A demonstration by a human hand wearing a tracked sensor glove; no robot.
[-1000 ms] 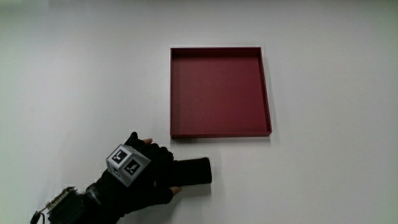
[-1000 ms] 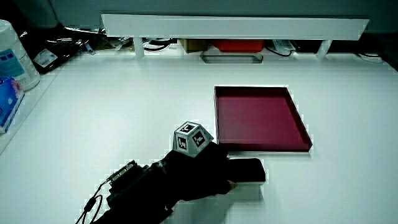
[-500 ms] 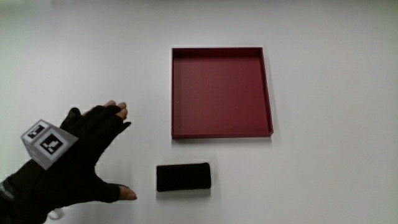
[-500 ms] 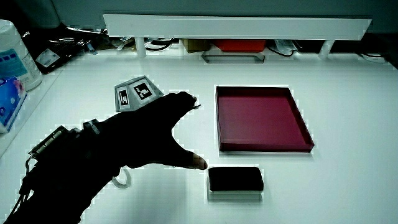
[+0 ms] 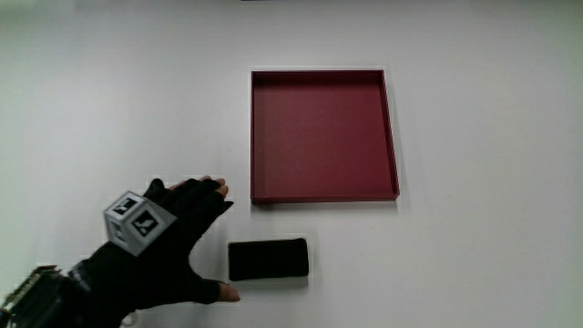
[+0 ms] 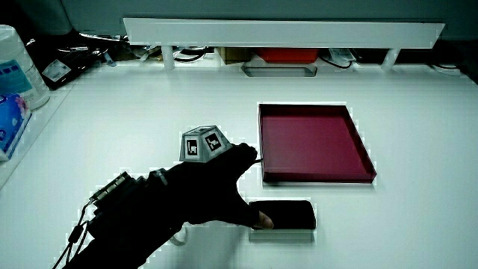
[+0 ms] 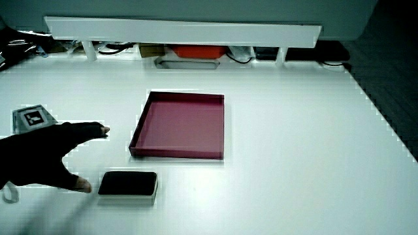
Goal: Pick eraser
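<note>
The fingers [image 5: 202, 193] of the gloved hand [image 5: 168, 241] are spread wide and hold nothing, the thumb tip lying just beside the near end of the black eraser [image 5: 268, 259] on the white tabletop [image 5: 483, 255]. In the main view the hand fills the lower part of the frame toward its corner, the patterned cube [image 5: 137, 221] riding on its back, with the forearm running off the frame's edge. The eraser lies flat low in the frame's middle, nearer to the person than the red tray [image 5: 323, 135], close to the tray's near wall but apart from it. In both side views the spread hand [image 6: 202, 190] [image 7: 39, 160] reaches toward the eraser [image 6: 287, 215] [image 7: 128, 183], which sits in the lower part of the frame below the tray [image 6: 314, 142] [image 7: 179, 124]. A low white partition [image 6: 284, 33] crosses the upper frame.
</note>
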